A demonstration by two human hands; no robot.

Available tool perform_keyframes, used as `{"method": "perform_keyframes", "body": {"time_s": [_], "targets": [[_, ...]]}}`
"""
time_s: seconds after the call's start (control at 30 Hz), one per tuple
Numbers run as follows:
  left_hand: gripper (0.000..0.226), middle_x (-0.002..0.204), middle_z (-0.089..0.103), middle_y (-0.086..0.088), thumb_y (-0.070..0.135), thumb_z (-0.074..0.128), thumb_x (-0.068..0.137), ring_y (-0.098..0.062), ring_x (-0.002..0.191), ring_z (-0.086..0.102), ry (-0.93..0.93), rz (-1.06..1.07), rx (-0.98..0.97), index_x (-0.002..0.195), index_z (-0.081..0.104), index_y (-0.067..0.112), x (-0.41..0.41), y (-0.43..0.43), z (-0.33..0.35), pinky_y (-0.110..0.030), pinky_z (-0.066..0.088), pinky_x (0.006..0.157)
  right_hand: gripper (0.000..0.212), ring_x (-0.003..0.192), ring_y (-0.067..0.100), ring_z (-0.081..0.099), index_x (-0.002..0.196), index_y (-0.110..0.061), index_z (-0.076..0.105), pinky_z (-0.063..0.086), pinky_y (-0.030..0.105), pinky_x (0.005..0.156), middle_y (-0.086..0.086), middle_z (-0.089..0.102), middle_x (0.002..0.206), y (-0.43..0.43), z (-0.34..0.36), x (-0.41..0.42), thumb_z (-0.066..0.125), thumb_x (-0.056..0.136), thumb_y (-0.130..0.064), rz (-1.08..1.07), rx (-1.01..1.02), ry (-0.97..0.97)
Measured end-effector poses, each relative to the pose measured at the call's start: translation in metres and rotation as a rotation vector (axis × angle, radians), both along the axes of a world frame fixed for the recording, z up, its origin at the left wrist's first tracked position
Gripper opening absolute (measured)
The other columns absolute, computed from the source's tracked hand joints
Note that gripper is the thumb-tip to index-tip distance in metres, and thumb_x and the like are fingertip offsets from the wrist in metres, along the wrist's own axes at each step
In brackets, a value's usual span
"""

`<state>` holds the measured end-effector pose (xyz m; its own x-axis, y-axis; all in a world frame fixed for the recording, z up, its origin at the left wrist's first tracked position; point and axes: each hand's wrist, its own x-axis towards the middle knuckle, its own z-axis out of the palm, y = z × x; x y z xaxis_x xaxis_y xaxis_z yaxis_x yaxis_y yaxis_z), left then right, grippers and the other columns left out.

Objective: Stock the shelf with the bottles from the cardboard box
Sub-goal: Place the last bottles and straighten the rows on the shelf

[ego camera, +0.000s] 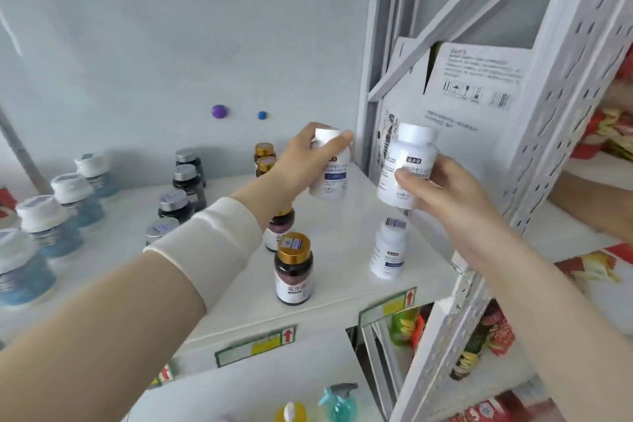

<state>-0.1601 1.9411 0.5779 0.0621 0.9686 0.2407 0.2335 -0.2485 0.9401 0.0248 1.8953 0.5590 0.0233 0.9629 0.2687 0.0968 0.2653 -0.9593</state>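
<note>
Near the front of the shelf (342,288): gold-capped dark bottle (294,271), upright. To its right and apart from it: standing white bottle (387,250), also upright.

Above and behind these, seemingly clear of the shelf surface:
- Left hand (301,164), fingers curled over the cap and shoulder of the left white bottle (330,178).
- Right hand (445,195), thumb and fingers wrapped round the lower body of the right white bottle (409,161), tilted slightly.

Step in hand, by judgement: placement of two bottles, neither yet set down.

Next move: lower each bottle upright onto bare shelf behind the standing white bottle, in line with it. Keep the left wrist off the second gold-capped bottle (281,228) just beneath. Release only after flat seating of each base.

Further right, behind the slotted upright (561,113): cardboard box (479,106), top flap open, contents hidden. Probably the source for the next pair.
</note>
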Motion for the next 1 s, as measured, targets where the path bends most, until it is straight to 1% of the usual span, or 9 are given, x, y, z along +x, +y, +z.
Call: {"method": "perform_keyframes", "body": {"time_s": [0.1, 0.2, 0.27, 0.33, 0.4, 0.53, 0.7, 0.87, 1.0], "targets": [[0.031, 0.097, 0.061, 0.005, 0.039, 0.059, 0.089, -0.007, 0.087, 0.06, 0.115, 0.035, -0.022, 0.113, 0.049, 0.023, 0.01, 0.028, -0.012, -0.018, 0.046, 0.072, 0.039, 0.104, 0.016, 0.062, 0.118, -0.013, 0.055, 0.049, 0.038, 0.096, 0.003, 0.064, 0.115, 0.032, -0.011, 0.01, 0.068, 0.082, -0.02, 0.029, -0.02, -0.048], [0.038, 0.112, 0.063, -0.003, 0.037, 0.065, 0.085, -0.017, 0.101, 0.061, 0.193, 0.041, -0.056, 0.118, 0.052, 0.02, 0.015, 0.053, -0.021, -0.026, 0.048, 0.084, 0.044, 0.105, 0.02, 0.064, 0.119, -0.01, 0.056, 0.049, 0.042, 0.096, 0.006, 0.066, 0.114, 0.063, -0.02, 0.015, 0.071, 0.079, -0.022, 0.07, -0.049, -0.088], [0.036, 0.111, 0.064, -0.004, 0.036, 0.066, 0.084, -0.018, 0.101, 0.062, 0.226, 0.04, -0.068, 0.114, 0.055, 0.021, 0.017, 0.07, -0.025, -0.027, 0.049, 0.084, 0.043, 0.097, 0.018, 0.065, 0.117, -0.011, 0.055, 0.051, 0.037, 0.091, 0.006, 0.067, 0.112, 0.08, -0.029, 0.019, 0.072, 0.079, -0.02, 0.103, -0.069, -0.094], [0.033, 0.106, 0.063, -0.003, 0.036, 0.068, 0.083, -0.018, 0.094, 0.061, 0.278, 0.042, -0.083, 0.109, 0.056, 0.02, 0.019, 0.085, -0.029, -0.025, 0.048, 0.077, 0.041, 0.091, 0.014, 0.063, 0.115, -0.014, 0.054, 0.05, 0.025, 0.077, 0.004, 0.067, 0.11, 0.093, -0.037, 0.023, 0.072, 0.078, -0.016, 0.118, -0.089, -0.095], [0.031, 0.098, 0.061, -0.001, 0.036, 0.069, 0.082, -0.013, 0.082, 0.058, 0.362, 0.034, -0.097, 0.106, 0.056, 0.021, 0.022, 0.098, -0.034, -0.021, 0.043, 0.067, 0.042, 0.09, 0.013, 0.062, 0.112, -0.016, 0.053, 0.047, 0.022, 0.071, 0.003, 0.067, 0.107, 0.106, -0.046, 0.025, 0.074, 0.075, -0.012, 0.134, -0.112, -0.105], [0.028, 0.091, 0.058, 0.003, 0.039, 0.07, 0.08, -0.009, 0.076, 0.053, 0.515, 0.013, -0.091, 0.096, 0.054, 0.022, 0.03, 0.12, -0.045, -0.018, 0.039, 0.059, 0.036, 0.086, 0.019, 0.062, 0.092, -0.022, 0.053, 0.054, 0.027, 0.071, 0.002, 0.065, 0.095, 0.124, -0.07, 0.024, 0.074, 0.072, -0.002, 0.203, -0.171, -0.136], [0.033, 0.069, 0.043, 0.01, 0.041, 0.07, 0.08, -0.003, 0.059, 0.04, 0.647, -0.006, -0.104, 0.07, 0.042, 0.027, 0.035, 0.133, -0.05, -0.015, 0.027, 0.049, 0.043, 0.094, 0.022, 0.064, 0.089, -0.029, 0.052, 0.052, 0.038, 0.085, 0.003, 0.066, 0.099, 0.134, -0.093, 0.022, 0.08, 0.066, -0.007, 0.263, -0.242, -0.267], [0.038, 0.082, 0.052, 0.009, 0.04, 0.071, 0.079, -0.005, 0.069, 0.048, 0.721, -0.019, -0.112, 0.104, 0.058, 0.014, 0.032, 0.135, -0.06, -0.016, 0.035, 0.058, 0.046, 0.09, 0.022, 0.065, 0.089, -0.031, 0.053, 0.053, 0.037, 0.085, -0.002, 0.065, 0.091, 0.135, -0.104, 0.018, 0.081, 0.064, -0.004, 0.321, -0.259, -0.229], [0.042, 0.079, 0.05, 0.014, 0.041, 0.071, 0.079, 0.001, 0.068, 0.046, 0.737, 0.013, -0.125, 0.109, 0.057, 0.016, 0.031, 0.133, -0.064, -0.016, 0.034, 0.057, 0.048, 0.093, 0.021, 0.066, 0.09, -0.033, 0.053, 0.053, 0.036, 0.086, -0.002, 0.066, 0.093, 0.135, -0.108, 0.018, 0.081, 0.064, -0.005, 0.339, -0.251, -0.22]]}}
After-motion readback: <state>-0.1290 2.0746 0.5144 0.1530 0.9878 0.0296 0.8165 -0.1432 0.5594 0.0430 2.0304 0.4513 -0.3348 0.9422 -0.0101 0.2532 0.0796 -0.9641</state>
